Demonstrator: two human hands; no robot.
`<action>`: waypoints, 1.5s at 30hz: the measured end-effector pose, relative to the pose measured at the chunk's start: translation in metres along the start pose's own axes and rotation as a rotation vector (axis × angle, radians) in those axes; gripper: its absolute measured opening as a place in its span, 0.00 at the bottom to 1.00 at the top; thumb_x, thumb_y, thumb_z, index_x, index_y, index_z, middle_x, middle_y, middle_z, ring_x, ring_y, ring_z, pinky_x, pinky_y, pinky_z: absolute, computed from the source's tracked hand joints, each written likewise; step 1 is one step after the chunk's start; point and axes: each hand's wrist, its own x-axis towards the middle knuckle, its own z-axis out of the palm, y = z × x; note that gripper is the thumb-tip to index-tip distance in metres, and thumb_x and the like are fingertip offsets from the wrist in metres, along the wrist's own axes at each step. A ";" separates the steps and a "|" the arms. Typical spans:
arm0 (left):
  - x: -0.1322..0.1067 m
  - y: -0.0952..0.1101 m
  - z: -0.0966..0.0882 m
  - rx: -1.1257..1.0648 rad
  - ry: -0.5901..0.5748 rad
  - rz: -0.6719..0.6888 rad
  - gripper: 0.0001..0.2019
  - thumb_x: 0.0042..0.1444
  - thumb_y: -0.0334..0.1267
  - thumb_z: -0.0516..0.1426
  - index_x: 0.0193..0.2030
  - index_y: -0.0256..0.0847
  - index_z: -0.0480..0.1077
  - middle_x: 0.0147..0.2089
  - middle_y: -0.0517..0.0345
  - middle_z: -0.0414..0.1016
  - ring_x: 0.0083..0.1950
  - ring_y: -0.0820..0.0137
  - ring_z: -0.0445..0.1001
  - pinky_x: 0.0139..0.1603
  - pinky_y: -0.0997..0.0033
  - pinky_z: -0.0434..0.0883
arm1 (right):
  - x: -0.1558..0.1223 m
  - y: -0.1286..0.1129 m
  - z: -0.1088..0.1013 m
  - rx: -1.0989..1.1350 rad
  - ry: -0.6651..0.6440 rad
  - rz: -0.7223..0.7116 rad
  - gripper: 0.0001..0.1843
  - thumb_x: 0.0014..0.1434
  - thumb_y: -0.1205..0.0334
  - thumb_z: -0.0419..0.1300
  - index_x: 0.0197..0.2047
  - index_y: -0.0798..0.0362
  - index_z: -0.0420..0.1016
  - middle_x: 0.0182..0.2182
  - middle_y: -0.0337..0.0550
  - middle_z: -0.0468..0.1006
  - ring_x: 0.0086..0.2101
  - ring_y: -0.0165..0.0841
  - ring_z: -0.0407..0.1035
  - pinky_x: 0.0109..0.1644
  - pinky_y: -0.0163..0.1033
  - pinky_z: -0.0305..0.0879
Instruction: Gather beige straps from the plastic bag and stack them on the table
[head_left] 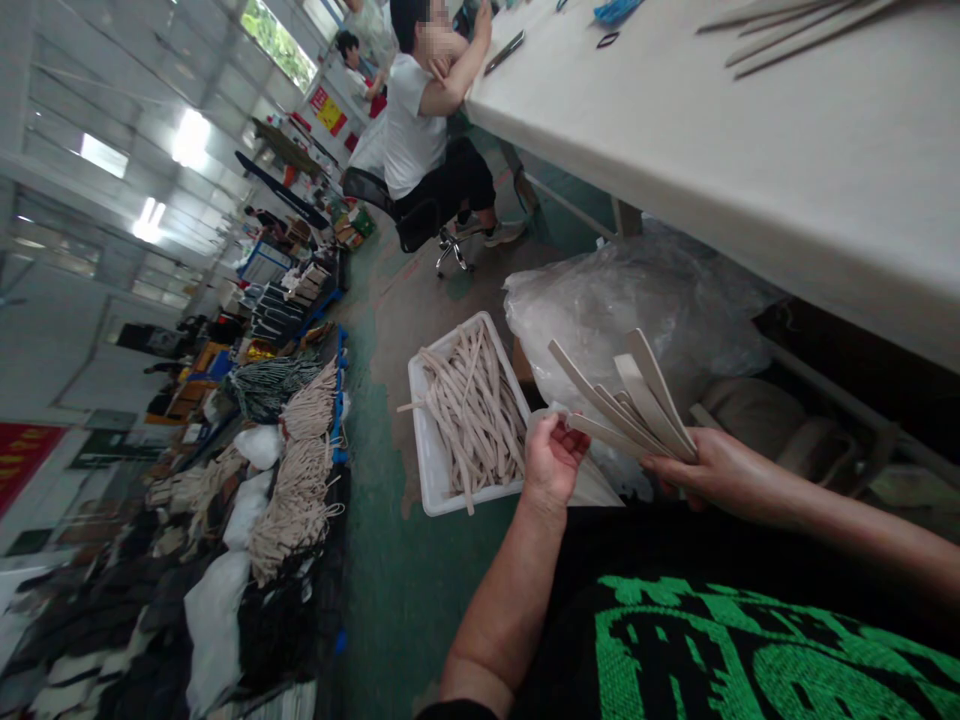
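Note:
My right hand is closed around a bundle of flat beige fabric strips, whose free ends fan out up and to the left. Close by those ends, at the left, is my left hand, palm turned up and fingers curled in. Something pale shows at its fingertips, but I cannot make out what it is. Just beyond my left hand, a white plastic tub on the floor holds a heap of similar beige strips, a few of them hanging over the rim.
A long pale-topped table runs along the right, with more strips on it. Clear plastic sheeting bulges beneath it. Ahead, a person sits on a wheeled chair. Bundled straps are piled at left.

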 end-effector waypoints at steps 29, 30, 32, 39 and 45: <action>0.011 -0.007 -0.001 -0.031 0.104 0.152 0.17 0.47 0.44 0.71 0.30 0.38 0.70 0.28 0.62 0.75 0.29 0.75 0.74 0.39 0.73 0.70 | -0.002 0.005 0.004 0.031 -0.023 -0.028 0.30 0.47 0.30 0.59 0.25 0.51 0.68 0.19 0.42 0.73 0.18 0.32 0.66 0.23 0.35 0.57; 0.012 -0.008 -0.001 -0.035 0.109 0.153 0.18 0.45 0.45 0.72 0.30 0.38 0.70 0.28 0.63 0.75 0.29 0.75 0.74 0.38 0.73 0.70 | -0.002 0.003 0.004 0.035 -0.032 -0.026 0.29 0.47 0.30 0.60 0.25 0.51 0.68 0.18 0.41 0.72 0.18 0.32 0.65 0.23 0.36 0.57; 0.014 -0.011 -0.001 -0.040 0.104 0.156 0.21 0.41 0.48 0.73 0.30 0.38 0.69 0.28 0.63 0.74 0.28 0.76 0.73 0.37 0.73 0.69 | -0.003 0.001 0.005 0.033 -0.051 -0.017 0.29 0.46 0.30 0.59 0.24 0.50 0.67 0.16 0.39 0.69 0.18 0.32 0.64 0.23 0.36 0.56; 0.018 -0.021 -0.003 -0.048 0.076 0.186 0.26 0.32 0.52 0.75 0.30 0.39 0.71 0.31 0.60 0.76 0.32 0.74 0.75 0.38 0.73 0.70 | -0.005 0.007 0.008 0.025 -0.079 -0.025 0.28 0.49 0.31 0.57 0.27 0.51 0.67 0.19 0.40 0.72 0.19 0.32 0.66 0.23 0.36 0.57; 0.019 -0.022 -0.005 -0.070 0.059 0.187 0.23 0.38 0.51 0.74 0.30 0.39 0.71 0.32 0.61 0.76 0.33 0.74 0.75 0.39 0.72 0.69 | -0.003 0.010 0.010 0.041 -0.069 -0.020 0.28 0.48 0.31 0.58 0.27 0.51 0.67 0.21 0.42 0.74 0.19 0.32 0.67 0.23 0.36 0.59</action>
